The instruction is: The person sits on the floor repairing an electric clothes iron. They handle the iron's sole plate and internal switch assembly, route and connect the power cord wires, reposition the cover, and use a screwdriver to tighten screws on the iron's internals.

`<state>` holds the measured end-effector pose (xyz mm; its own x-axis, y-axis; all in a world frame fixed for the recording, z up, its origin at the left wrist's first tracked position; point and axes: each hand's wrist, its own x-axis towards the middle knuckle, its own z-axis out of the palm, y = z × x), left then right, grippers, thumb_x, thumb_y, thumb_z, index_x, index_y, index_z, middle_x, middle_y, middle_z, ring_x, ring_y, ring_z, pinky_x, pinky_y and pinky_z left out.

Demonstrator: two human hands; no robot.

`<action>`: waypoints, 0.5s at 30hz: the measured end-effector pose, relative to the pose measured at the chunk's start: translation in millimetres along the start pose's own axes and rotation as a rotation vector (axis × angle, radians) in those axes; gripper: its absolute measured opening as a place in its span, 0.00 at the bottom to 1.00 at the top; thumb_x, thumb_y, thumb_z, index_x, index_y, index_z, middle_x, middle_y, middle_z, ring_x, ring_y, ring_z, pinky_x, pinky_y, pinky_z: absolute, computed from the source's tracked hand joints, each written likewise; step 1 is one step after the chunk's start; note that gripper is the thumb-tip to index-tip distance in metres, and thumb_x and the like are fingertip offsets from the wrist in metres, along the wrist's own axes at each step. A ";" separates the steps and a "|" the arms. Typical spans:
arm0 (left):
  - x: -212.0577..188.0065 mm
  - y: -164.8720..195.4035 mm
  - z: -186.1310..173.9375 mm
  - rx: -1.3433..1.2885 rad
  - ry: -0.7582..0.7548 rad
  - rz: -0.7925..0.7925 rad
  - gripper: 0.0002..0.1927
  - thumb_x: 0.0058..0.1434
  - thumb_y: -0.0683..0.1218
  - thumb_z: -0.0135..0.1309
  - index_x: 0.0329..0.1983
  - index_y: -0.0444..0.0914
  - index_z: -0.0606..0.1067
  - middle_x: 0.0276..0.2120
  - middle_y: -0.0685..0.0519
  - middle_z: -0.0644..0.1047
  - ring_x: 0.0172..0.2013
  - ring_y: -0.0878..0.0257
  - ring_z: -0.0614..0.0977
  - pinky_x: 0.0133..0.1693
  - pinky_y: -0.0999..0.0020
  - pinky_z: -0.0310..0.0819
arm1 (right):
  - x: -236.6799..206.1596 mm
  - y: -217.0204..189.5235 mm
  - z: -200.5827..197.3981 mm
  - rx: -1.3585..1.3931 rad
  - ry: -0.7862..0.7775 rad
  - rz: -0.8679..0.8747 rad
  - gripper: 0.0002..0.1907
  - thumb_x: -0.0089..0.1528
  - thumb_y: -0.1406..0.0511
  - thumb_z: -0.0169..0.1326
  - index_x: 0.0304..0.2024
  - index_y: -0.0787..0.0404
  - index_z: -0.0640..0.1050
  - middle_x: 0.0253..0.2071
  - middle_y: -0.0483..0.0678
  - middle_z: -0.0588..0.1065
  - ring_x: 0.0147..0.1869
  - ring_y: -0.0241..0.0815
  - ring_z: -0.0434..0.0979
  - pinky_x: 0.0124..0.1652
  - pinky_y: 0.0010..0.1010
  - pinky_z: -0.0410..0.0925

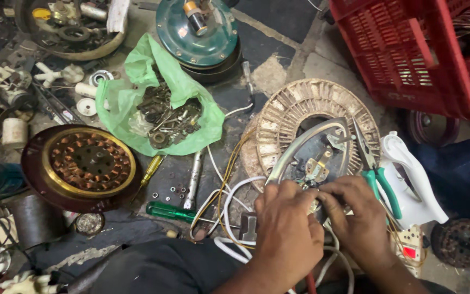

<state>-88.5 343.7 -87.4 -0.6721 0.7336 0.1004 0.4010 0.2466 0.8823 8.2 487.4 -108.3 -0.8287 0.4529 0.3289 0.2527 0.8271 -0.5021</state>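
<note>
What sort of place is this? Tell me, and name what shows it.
Most likely a small repair workshop for electrical appliances, with work done on the floor. Both hands work on an opened clothes iron, beside a copper-wound motor stator, green-handled pliers and a bag of loose hardware.

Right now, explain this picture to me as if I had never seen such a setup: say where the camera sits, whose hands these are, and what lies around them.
There is one view, from a camera worn on a person's head, looking down at their own two bare hands above a cluttered workshop floor. The left hand and right hand meet at the rear end of an opened clothes iron base, fingers on its inner parts and white wires. The iron rests on a round wound coil ring. Green-handled pliers and the iron's white cover lie to the right. On the left are a green plastic bag of screws and scrap, a green screwdriver and a copper-wound motor disc. A red crate stands top right.
</note>
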 end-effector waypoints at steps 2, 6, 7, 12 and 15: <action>0.9 -0.2 1.3 -0.007 -0.008 -0.015 0.23 0.48 0.38 0.56 0.50 0.33 0.78 0.43 0.43 0.73 0.49 0.44 0.71 0.52 0.46 0.59 | -3.1 -4.9 1.8 0.025 0.012 0.063 0.09 0.58 0.70 0.63 0.41 0.62 0.80 0.40 0.50 0.77 0.40 0.45 0.79 0.38 0.32 0.72; 0.1 -1.1 0.5 -0.026 -0.020 -0.038 0.23 0.47 0.37 0.56 0.50 0.35 0.77 0.44 0.44 0.73 0.50 0.45 0.71 0.52 0.46 0.59 | -4.8 -14.4 2.9 0.087 0.031 0.163 0.09 0.57 0.70 0.64 0.41 0.62 0.81 0.39 0.49 0.78 0.37 0.39 0.79 0.36 0.29 0.72; -0.2 -1.8 -0.6 -0.029 -0.026 -0.043 0.24 0.47 0.37 0.56 0.50 0.35 0.77 0.44 0.44 0.73 0.51 0.45 0.71 0.52 0.46 0.59 | -4.6 -16.5 4.2 0.104 0.031 0.187 0.09 0.57 0.70 0.64 0.41 0.62 0.82 0.39 0.48 0.79 0.36 0.38 0.80 0.36 0.29 0.72; 3.1 -3.3 -3.1 -0.026 -0.076 -0.063 0.22 0.46 0.38 0.56 0.47 0.34 0.75 0.45 0.43 0.73 0.51 0.44 0.71 0.53 0.46 0.58 | -2.0 -18.5 5.4 0.065 0.071 0.102 0.09 0.55 0.71 0.64 0.39 0.64 0.81 0.38 0.48 0.79 0.35 0.35 0.80 0.36 0.25 0.73; 5.2 -4.2 -5.2 -0.074 0.022 -0.046 0.20 0.49 0.39 0.57 0.47 0.32 0.72 0.44 0.42 0.74 0.51 0.44 0.73 0.52 0.47 0.61 | -3.2 -19.5 10.5 0.078 0.112 0.133 0.09 0.56 0.71 0.65 0.38 0.64 0.81 0.38 0.47 0.79 0.33 0.34 0.79 0.35 0.24 0.72</action>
<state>-96.8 343.2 -88.3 -0.7028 0.7081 0.0689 0.3231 0.2315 0.9176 0.7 466.2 -107.9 -0.7284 0.5944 0.3407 0.3133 0.7312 -0.6059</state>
